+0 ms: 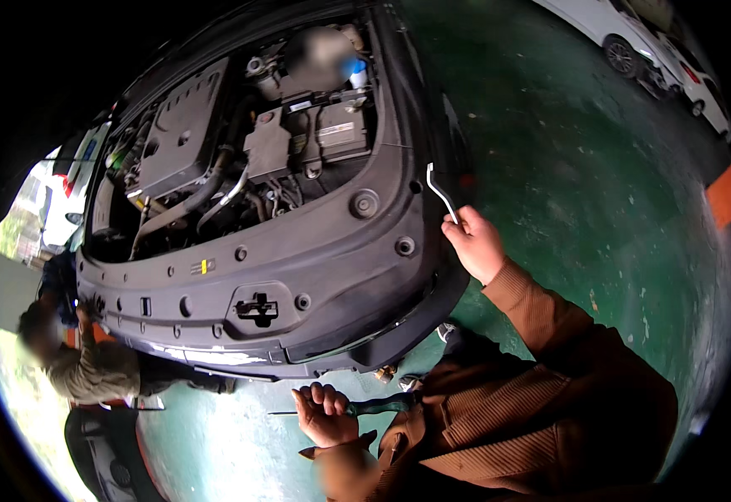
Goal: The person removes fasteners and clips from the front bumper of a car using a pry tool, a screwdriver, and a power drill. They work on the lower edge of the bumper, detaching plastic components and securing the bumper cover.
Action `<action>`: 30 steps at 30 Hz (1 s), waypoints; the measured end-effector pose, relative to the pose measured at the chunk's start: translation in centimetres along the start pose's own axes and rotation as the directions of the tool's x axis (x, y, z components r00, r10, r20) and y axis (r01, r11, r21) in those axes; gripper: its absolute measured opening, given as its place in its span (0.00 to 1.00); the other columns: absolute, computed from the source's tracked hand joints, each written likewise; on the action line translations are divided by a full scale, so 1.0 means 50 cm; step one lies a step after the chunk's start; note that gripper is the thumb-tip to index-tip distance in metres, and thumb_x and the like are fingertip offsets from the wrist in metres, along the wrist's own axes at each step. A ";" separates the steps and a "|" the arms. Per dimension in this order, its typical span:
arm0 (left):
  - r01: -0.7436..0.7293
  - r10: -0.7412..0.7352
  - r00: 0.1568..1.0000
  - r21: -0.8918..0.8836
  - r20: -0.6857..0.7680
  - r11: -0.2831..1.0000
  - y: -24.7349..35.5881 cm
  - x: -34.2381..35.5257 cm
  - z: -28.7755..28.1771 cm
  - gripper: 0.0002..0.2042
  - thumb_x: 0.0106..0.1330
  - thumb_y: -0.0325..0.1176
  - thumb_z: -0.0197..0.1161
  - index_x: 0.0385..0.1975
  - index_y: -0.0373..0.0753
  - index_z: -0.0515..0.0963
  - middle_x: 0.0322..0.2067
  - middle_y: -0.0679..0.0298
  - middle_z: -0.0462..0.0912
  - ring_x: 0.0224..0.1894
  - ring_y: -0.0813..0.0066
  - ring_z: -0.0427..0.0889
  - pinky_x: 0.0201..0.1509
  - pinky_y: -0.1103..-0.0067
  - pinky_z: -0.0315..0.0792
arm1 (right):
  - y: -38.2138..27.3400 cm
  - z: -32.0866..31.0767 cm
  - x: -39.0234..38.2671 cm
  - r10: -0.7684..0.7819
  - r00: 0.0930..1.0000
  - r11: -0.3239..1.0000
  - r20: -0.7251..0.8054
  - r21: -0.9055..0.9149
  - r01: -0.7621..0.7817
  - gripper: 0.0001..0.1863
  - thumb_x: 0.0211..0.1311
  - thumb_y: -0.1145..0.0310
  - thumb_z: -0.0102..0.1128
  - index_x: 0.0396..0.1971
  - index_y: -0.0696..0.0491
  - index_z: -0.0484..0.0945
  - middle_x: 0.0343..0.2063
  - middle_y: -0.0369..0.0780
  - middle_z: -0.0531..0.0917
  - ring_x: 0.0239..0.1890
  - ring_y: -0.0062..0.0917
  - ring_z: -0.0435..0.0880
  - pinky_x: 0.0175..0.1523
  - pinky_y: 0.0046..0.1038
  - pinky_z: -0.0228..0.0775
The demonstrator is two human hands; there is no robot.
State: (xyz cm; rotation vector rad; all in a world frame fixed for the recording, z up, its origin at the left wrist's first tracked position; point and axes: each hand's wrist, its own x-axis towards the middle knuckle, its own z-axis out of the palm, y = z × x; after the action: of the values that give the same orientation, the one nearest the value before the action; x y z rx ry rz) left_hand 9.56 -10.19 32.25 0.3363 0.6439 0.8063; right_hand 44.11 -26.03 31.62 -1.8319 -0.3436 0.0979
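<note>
My left hand (328, 416) is closed round a screwdriver (375, 406) in front of the dark car's bumper. Its thin shaft points left, and its dark green handle reaches back toward my brown jacket. At the car's front right corner, my right hand (476, 244) pinches one end of a slim, silver, bent wrench (441, 194). The wrench's other end is up beside the fender edge; I cannot tell whether it touches. Below the raised hood, the engine bay lies exposed, with a grey engine cover (183, 134) and a battery (338, 132). A plastic front panel (315, 238) runs along its near edge.
Another person (89, 360) crouches at the car's left front, a hand near the bumper. A black moulded part (110, 452) lies on the green floor (549, 167) at lower left. A white car (633, 50) stands at upper right, with an orange object (723, 197) at the right edge.
</note>
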 end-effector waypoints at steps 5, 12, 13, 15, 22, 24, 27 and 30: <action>0.084 -0.105 0.988 0.166 0.118 0.983 -0.009 0.025 0.049 0.17 0.78 0.52 0.53 0.30 0.46 0.70 0.23 0.72 0.64 0.19 0.82 0.55 0.20 0.82 0.50 | -0.009 -0.007 0.009 0.157 0.984 0.985 0.079 0.064 -0.162 0.10 0.65 0.66 0.65 0.33 0.57 0.76 0.23 0.36 0.81 0.26 0.17 0.77 0.34 0.25 0.69; -0.139 -0.076 0.968 0.763 0.240 0.631 0.073 0.020 0.341 0.16 0.80 0.43 0.50 0.28 0.41 0.69 0.16 0.73 0.62 0.13 0.84 0.54 0.16 0.83 0.48 | -0.033 -0.033 0.093 0.190 0.965 0.937 0.182 0.258 -0.234 0.06 0.65 0.71 0.64 0.33 0.57 0.77 0.25 0.31 0.80 0.28 0.12 0.75 0.35 0.21 0.68; -0.213 -0.034 0.966 0.865 0.256 0.454 0.072 0.017 0.395 0.14 0.79 0.38 0.51 0.31 0.39 0.73 0.15 0.73 0.65 0.13 0.86 0.55 0.16 0.83 0.47 | -0.034 -0.036 0.103 0.197 0.955 0.933 0.220 0.257 -0.251 0.06 0.66 0.71 0.64 0.34 0.57 0.77 0.26 0.31 0.81 0.29 0.12 0.77 0.37 0.20 0.69; -0.212 -0.026 0.974 0.949 0.224 0.234 0.054 0.052 0.470 0.10 0.78 0.33 0.52 0.37 0.36 0.78 0.15 0.73 0.67 0.14 0.88 0.55 0.18 0.85 0.46 | -0.025 -0.046 0.116 0.147 0.951 0.938 0.273 0.268 -0.222 0.06 0.66 0.71 0.63 0.35 0.57 0.76 0.27 0.32 0.81 0.31 0.13 0.78 0.38 0.20 0.70; -0.465 -0.285 0.885 0.730 0.368 -0.501 -0.084 0.382 0.621 0.11 0.70 0.30 0.57 0.42 0.34 0.85 0.27 0.61 0.85 0.25 0.76 0.80 0.31 0.76 0.73 | 0.036 -0.073 0.162 0.037 0.918 0.895 0.396 0.394 -0.206 0.08 0.66 0.73 0.63 0.40 0.60 0.77 0.27 0.35 0.83 0.30 0.13 0.80 0.37 0.20 0.71; -0.442 -0.277 0.896 0.652 0.346 -0.616 -0.140 0.470 0.637 0.11 0.69 0.28 0.57 0.41 0.34 0.86 0.35 0.55 0.89 0.30 0.72 0.84 0.37 0.75 0.77 | 0.051 -0.081 0.165 0.025 0.926 0.878 0.377 0.434 -0.200 0.08 0.66 0.73 0.63 0.41 0.60 0.77 0.27 0.35 0.83 0.30 0.13 0.80 0.38 0.20 0.71; -0.684 -0.612 0.681 0.052 0.402 -0.728 -0.163 0.558 0.610 0.12 0.68 0.27 0.56 0.45 0.34 0.85 0.36 0.55 0.89 0.36 0.68 0.87 0.42 0.76 0.79 | 0.057 -0.087 0.165 0.012 0.881 0.853 0.474 0.454 -0.256 0.10 0.67 0.74 0.62 0.45 0.61 0.76 0.31 0.35 0.84 0.33 0.13 0.81 0.41 0.19 0.72; -0.784 -0.816 0.452 -0.276 0.359 -0.556 -0.168 0.590 0.630 0.12 0.62 0.27 0.59 0.43 0.37 0.84 0.39 0.58 0.88 0.40 0.64 0.88 0.47 0.74 0.80 | 0.068 -0.082 0.168 -0.006 0.869 0.819 0.495 0.502 -0.280 0.11 0.68 0.76 0.61 0.47 0.60 0.75 0.33 0.35 0.84 0.34 0.13 0.81 0.42 0.19 0.72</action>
State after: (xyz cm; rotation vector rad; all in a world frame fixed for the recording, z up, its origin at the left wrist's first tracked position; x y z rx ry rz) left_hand 49.92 5.37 40.07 -2.8633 0.3624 0.4475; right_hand 53.73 -28.29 30.50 -1.2150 -0.4636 0.7008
